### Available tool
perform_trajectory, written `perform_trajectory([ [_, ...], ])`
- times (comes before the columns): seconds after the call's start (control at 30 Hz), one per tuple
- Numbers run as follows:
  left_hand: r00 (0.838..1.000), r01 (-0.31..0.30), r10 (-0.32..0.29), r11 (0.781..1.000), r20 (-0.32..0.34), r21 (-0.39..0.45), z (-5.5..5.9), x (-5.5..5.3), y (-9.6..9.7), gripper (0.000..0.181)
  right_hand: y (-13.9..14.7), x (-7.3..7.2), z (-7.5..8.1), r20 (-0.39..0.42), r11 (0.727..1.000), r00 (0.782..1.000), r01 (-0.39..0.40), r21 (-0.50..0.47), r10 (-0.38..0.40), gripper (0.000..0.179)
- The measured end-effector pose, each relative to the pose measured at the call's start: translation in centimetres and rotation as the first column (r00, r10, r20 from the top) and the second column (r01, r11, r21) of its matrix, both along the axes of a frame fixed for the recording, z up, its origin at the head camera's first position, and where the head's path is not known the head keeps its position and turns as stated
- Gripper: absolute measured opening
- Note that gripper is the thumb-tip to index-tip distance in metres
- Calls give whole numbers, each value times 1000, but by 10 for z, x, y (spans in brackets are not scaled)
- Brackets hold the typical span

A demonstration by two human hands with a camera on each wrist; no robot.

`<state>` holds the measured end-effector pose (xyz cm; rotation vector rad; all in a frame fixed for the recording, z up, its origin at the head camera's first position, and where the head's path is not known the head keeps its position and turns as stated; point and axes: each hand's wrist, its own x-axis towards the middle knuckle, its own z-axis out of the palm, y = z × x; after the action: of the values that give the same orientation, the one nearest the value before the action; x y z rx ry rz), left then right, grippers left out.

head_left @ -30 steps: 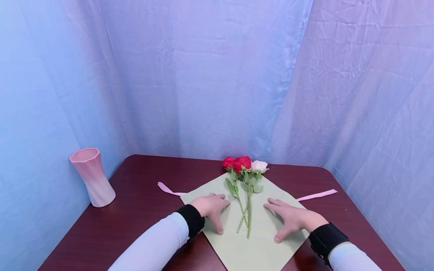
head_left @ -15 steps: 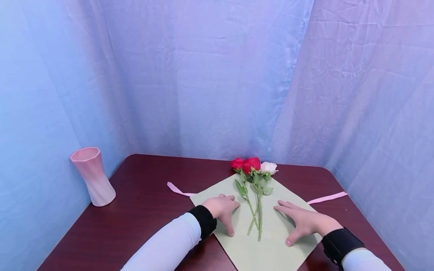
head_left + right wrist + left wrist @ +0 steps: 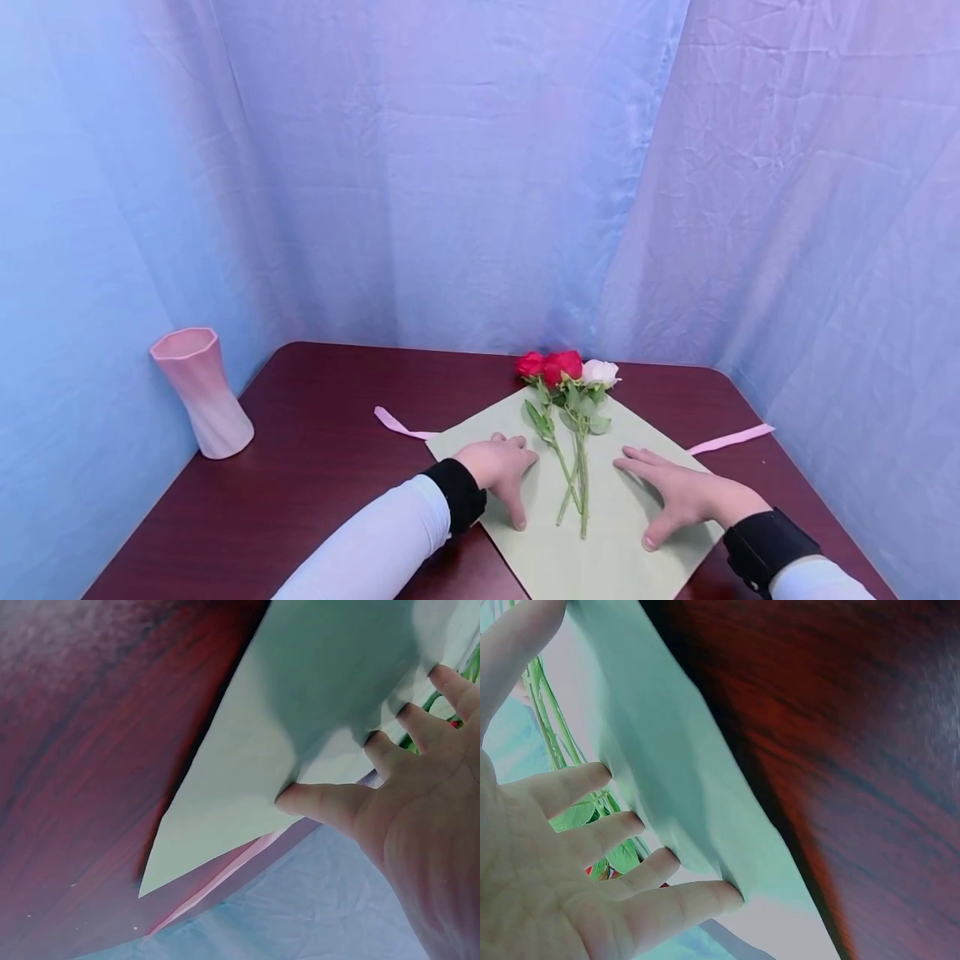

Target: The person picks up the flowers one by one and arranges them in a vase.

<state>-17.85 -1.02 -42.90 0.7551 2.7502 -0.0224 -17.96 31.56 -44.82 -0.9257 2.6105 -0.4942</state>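
Note:
A pale green sheet of wrapping paper (image 3: pixel 600 567) lies cornerwise on the table. Two red roses (image 3: pixel 562 367) and a white rose (image 3: pixel 601 372) rest on its far corner, their green stems (image 3: pixel 582 492) pointing toward me. My left hand (image 3: pixel 498 468) presses on the paper left of the stems, fingertips spread. My right hand (image 3: pixel 678 492) presses on it to the right, fingers spread likewise. Both wrist views show fingertips (image 3: pixel 731 896) set down on the paper. A pink ribbon (image 3: pixel 731 439) runs under the sheet, its two ends showing at either side.
A pink-and-white vase (image 3: pixel 206 396) stands at the left edge of the dark red wooden table (image 3: pixel 315 467). Blue-lilac curtains (image 3: pixel 480 183) hang behind the table and along both sides.
Both hands have slid the paper to the right, and the roses and ribbon have shifted with it. The slide is smaller over the last half second. The vase stays in place.

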Motion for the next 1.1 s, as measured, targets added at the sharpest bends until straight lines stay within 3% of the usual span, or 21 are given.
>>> perform_trajectory([
  [0.4, 1000, 6, -6, 1000, 9, 2, 1, 3, 2, 95, 3, 2, 2, -13, 1000, 1000, -1, 16, 2, 115],
  [0.6, 999, 21, -22, 999, 23, 29, -4, 0, -3, 91, 1, -3, 3, -12, 1000, 1000, -18, 3, 18, 107],
  [0.77, 996, 89, -91, 992, 16, 93, -5, -4, -14, 76, 0, -6, 6, -85, 998, 996, -5, -58, 0, 90],
  [0.87, 992, 123, -124, 981, -2, 150, 1, -5, -22, 70, -4, -10, 11, -150, 995, 989, 3, -99, -18, 85],
  [1.1, 991, 120, -96, 941, -90, 316, 20, -8, -41, 59, -23, -15, 31, -301, 977, 950, 26, -210, -90, 74],
])
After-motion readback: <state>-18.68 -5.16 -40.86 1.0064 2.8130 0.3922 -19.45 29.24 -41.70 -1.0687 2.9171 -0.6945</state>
